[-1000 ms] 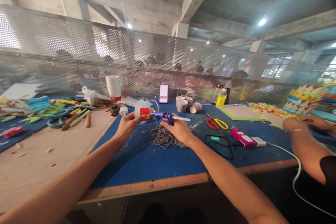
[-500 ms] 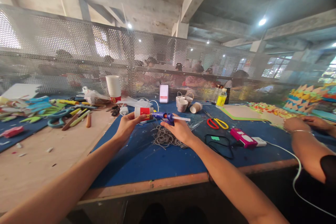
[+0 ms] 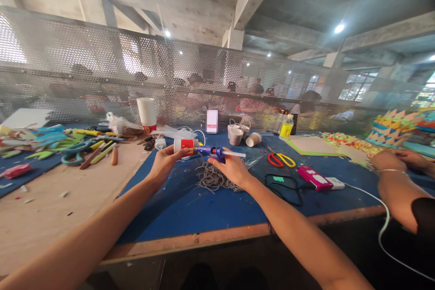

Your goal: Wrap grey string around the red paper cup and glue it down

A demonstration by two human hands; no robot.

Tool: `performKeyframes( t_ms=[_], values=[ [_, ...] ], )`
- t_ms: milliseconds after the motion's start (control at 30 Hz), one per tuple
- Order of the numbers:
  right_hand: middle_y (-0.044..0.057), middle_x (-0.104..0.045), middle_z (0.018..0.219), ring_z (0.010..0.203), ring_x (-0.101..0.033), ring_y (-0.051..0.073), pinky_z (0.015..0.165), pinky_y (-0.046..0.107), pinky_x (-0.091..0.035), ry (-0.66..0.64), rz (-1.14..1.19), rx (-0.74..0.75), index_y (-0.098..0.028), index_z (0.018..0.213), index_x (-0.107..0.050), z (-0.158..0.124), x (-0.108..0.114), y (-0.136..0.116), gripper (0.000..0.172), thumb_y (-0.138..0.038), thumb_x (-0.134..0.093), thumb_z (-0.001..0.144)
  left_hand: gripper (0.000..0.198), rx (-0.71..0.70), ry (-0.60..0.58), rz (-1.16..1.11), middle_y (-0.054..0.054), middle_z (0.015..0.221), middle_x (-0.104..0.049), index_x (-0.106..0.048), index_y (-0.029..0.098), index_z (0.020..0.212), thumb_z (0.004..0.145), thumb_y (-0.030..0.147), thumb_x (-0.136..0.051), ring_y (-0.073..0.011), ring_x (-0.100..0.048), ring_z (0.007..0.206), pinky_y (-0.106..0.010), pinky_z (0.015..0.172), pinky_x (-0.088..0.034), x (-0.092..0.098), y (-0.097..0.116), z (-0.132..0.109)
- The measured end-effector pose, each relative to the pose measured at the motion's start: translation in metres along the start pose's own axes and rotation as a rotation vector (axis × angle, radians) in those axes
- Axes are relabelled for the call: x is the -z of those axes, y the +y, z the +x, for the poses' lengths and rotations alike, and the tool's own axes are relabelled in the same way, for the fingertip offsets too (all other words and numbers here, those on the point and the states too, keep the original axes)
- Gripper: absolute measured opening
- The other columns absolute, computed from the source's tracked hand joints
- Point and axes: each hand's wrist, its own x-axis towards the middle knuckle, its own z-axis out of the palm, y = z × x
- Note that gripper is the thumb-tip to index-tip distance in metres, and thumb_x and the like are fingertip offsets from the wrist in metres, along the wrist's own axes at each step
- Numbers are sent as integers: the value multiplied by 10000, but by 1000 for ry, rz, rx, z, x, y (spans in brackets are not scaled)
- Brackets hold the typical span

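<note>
My left hand (image 3: 166, 161) grips a red and white paper cup (image 3: 181, 145), tipped on its side above the blue mat. In my right hand (image 3: 233, 167) is a blue glue gun (image 3: 211, 150), with a whitish glue stick (image 3: 237, 153) poking out of its rear. The gun's nozzle points left at the cup's base end; whether it touches cannot be made out. Under the gun lies a tangled heap of grey-brown cord (image 3: 214, 177). Small cord-wrapped cups (image 3: 235, 135) with handles stand behind, and another wrapped cup (image 3: 253, 139) lies on its side.
Scissors with red and yellow handles (image 3: 281, 160), a magenta box (image 3: 315, 178) and a black cable (image 3: 283, 190) lie right. A phone (image 3: 212, 121) and a paper cup stack (image 3: 147, 113) stand at the back. Tools, including blue scissors (image 3: 73, 152), lie left. A co-worker's hands (image 3: 390, 163) work far right.
My hands, the cup and the glue gun stay almost where they were. The co-worker's arm at the right has shifted slightly.
</note>
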Motion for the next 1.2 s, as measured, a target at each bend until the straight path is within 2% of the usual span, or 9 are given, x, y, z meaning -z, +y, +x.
performKeyframes(
  t_ms=[133,333,567,967,1200],
  values=[
    [50,-657,937,819,-629,186,789,289,-477,-3,-11,8,-180,1009,-665,0,-1,1,292,-464,-632,950,449,-3,-3,-9,-98,942,-809,-800,155,1032,687,434,-862,-279,-722,886,-358,831,-521,1,-1,0],
    [49,-661,944,837,-634,189,789,286,-478,9,0,10,-180,1015,-660,0,-1,2,284,-456,-638,947,441,27,-4,-21,-89,932,-810,-798,160,1034,693,433,-862,-249,-719,833,-329,793,-516,2,-2,1],
    [48,-661,927,851,-642,196,800,293,-485,28,14,16,-177,1018,-665,0,-1,1,271,-437,-648,943,505,24,-14,-24,-103,959,-811,-802,171,1042,649,478,-879,-283,-728,870,-356,813,-524,1,-3,1],
    [54,-664,926,846,-643,200,798,296,-488,38,-3,-3,-175,1010,-668,1,0,2,280,-446,-637,947,435,6,-28,47,-111,1004,-810,-805,173,1000,690,476,-845,-288,-725,917,-359,832,-510,-1,1,-1],
    [64,-676,973,882,-653,215,815,303,-490,36,10,-23,-184,1014,-662,2,1,3,285,-460,-641,942,400,6,-47,45,-85,956,-816,-812,179,976,698,466,-835,-303,-725,917,-365,832,-515,-3,3,-2]
  ],
)
